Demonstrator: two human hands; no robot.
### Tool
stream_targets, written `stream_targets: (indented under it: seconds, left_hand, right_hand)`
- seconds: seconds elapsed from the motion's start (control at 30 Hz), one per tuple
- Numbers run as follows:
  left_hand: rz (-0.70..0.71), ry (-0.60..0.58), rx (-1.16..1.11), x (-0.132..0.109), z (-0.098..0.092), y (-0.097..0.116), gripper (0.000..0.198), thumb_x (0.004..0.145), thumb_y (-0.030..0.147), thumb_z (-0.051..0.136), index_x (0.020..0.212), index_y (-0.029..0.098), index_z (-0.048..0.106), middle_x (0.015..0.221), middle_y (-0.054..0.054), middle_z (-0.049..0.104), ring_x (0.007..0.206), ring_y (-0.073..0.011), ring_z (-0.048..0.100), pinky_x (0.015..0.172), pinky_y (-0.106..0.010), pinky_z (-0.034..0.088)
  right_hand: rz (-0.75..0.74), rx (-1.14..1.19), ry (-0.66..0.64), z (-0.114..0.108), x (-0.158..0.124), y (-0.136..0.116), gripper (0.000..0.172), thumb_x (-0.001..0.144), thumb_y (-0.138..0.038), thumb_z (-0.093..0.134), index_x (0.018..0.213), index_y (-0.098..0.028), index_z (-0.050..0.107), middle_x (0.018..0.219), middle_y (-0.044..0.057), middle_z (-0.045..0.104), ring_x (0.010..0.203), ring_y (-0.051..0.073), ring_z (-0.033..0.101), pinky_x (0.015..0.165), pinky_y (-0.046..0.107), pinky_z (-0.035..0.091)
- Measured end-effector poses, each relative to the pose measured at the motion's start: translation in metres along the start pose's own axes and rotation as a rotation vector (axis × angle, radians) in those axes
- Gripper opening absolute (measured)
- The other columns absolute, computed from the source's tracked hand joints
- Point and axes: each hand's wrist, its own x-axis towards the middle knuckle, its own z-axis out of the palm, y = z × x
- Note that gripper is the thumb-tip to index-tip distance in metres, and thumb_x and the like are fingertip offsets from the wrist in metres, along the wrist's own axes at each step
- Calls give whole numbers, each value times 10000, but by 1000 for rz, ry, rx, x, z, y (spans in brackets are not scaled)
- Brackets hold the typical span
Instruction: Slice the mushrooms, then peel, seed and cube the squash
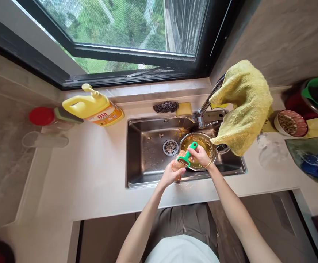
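Observation:
My left hand (170,174) is wrapped round a tan-orange root vegetable (179,165), held over the front part of the steel sink (148,175). In my right hand (200,156) is a green Y-shaped peeler (187,155), its handle pointing away from me. The peeler's blade lies across the vegetable's upper face. Just beyond and beneath my right hand, a metal bowl (184,138) with yellowish water and bits of peel sits in the sink. My fingers hide part of the vegetable.
Peel scraps lie near the drain (171,147). A yellow cloth (243,106) drapes over the faucet (200,118). Behind the sink are a steel scourer (166,106) and sponge (184,109). A yellow detergent bottle (98,109) stands left; a pink bowl (291,123) stands right.

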Motion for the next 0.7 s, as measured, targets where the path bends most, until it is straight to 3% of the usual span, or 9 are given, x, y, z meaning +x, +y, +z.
stream_targets:
  seconds: [0.17, 0.3, 0.5, 0.7]
  left_hand:
    - [-20, 32, -27, -6, -4, -1, 482, 630, 497, 710, 878, 140, 501, 612, 26, 582, 377, -83, 506, 359, -198, 387]
    - [-34, 84, -13, -3, -6, 1, 483, 625, 482, 721, 889, 148, 494, 627, 35, 578, 397, -79, 513, 385, -201, 412]
    - [-40, 137, 33, 0, -5, 4, 494, 604, 471, 735, 881, 145, 487, 611, 50, 557, 393, -75, 505, 403, -208, 422]
    - [-50, 124, -5, -4, -8, 2, 528, 605, 472, 738, 933, 138, 494, 644, 37, 564, 417, -75, 511, 412, -207, 428]
  right_hand:
    - [-21, -39, -68, 12, -2, -19, 305, 734, -481, 636, 796, -209, 515, 698, -3, 582, 463, 79, 443, 427, 230, 353]
    - [19, -72, -50, 14, -3, -25, 324, 724, -510, 630, 833, -227, 515, 703, 3, 598, 410, 75, 412, 386, 238, 324]
    - [-39, -180, -50, 19, -7, -26, 271, 734, -443, 640, 858, -229, 531, 699, 1, 585, 496, 117, 527, 452, 254, 407]
    - [-78, 4, 191, 14, -3, -20, 365, 662, -439, 698, 858, -246, 459, 715, -25, 591, 677, 142, 586, 632, 267, 463]
